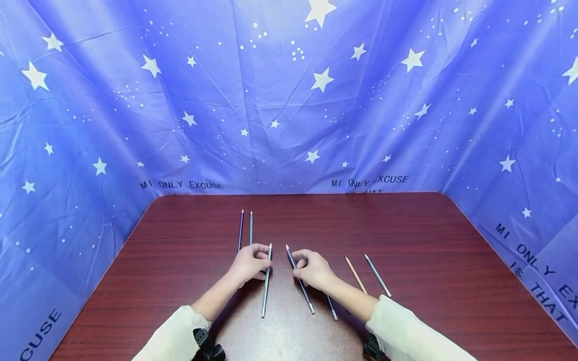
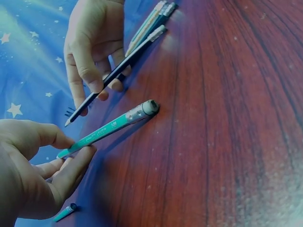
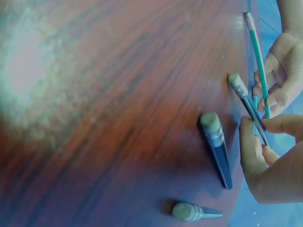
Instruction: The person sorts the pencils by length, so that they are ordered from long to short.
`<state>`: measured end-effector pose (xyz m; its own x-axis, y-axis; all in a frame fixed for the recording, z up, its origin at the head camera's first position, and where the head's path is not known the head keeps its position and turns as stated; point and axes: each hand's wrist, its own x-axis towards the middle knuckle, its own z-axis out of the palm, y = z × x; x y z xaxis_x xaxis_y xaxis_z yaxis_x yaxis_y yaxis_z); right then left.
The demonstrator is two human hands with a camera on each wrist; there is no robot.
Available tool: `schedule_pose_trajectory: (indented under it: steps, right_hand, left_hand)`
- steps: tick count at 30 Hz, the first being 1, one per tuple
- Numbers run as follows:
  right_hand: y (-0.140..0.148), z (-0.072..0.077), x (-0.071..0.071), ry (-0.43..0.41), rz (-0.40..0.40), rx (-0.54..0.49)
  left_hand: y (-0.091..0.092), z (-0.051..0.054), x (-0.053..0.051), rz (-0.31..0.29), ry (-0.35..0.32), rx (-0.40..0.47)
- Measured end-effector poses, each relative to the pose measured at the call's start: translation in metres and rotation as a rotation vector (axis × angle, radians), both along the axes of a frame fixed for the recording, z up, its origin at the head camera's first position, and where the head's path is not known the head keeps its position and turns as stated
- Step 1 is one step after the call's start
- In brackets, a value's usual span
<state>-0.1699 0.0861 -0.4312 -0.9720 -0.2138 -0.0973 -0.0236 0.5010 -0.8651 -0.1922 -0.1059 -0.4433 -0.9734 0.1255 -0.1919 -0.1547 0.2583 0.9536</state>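
Green pencil (image 1: 265,296), tip (image 1: 270,245) away (slightly aslant)

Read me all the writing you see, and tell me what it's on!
"MI ONLY EXCUSE": blue curtain, back left and, creased, back right; letters beneath partly hidden.
"MI ONLY EX": right side, cut off.
"IS THAT": just below that.
"CUSE": left side, cut off.
Print on green pencil: too small and blurred to read.

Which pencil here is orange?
The orange pencil, in the head view lying between the right hand and the rightmost pencil; the others look green or dark.
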Motion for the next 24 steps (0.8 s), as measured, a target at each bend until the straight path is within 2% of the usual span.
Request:
schedule_pose_trajectory:
  steps: [4,7,11,14,18,24]
  right_hand:
    - [0.002,0.0,0.0,-0.031,0.007,-0.085]
    - [0.005,0.001,0.0,-0.038,0.002,-0.108]
    - [0.01,0.003,-0.001,-0.059,-0.022,-0.148]
    - [0.013,0.004,-0.002,-0.099,-0.04,-0.217]
    - [0.019,0.004,-0.005,-0.14,-0.059,-0.299]
    - [0.026,0.008,-0.006,-0.155,-0.09,-0.327]
  left_hand:
    - [-0.001,0.002,0.0,0.013,-0.011,0.035]
    - [-0.002,0.004,0.0,0.015,-0.024,0.067]
    - [-0.005,0.007,0.001,-0.023,0.004,0.114]
    - [-0.006,0.009,0.001,-0.041,0.025,0.137]
    - [-0.004,0.01,-0.001,-0.018,0.006,0.135]
    - [-0.001,0.012,-0.002,0.01,-0.002,0.13]
